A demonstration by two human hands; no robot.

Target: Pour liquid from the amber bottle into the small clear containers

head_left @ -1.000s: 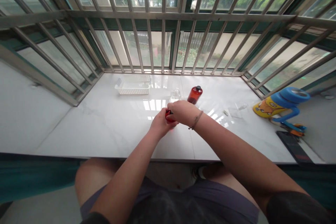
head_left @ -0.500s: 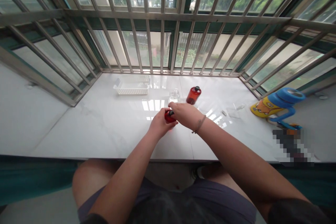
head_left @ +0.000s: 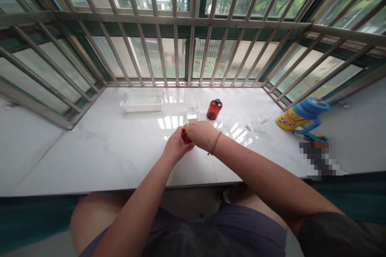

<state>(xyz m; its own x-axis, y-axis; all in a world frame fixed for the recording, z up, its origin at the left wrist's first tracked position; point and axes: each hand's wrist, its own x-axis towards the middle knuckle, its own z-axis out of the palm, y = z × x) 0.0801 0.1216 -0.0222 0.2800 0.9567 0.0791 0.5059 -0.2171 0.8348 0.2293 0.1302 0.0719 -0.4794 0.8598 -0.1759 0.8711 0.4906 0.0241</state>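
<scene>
The left hand (head_left: 173, 146) is holding a small red bottle (head_left: 185, 137) over the middle of the worktop (head_left: 105, 148), its grip wrapping the body. The right hand (head_left: 199, 133) is pinching the top from above. The work at the cap seems to be underway, not finished. The hands are hiding most of the bottle, leaving only glossy red showing.

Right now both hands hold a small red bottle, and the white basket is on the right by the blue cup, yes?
Not quite. The head view shows the white basket at the far left, away from the blue cup on the right. The left hand and right hand do hold the small red bottle.
</scene>
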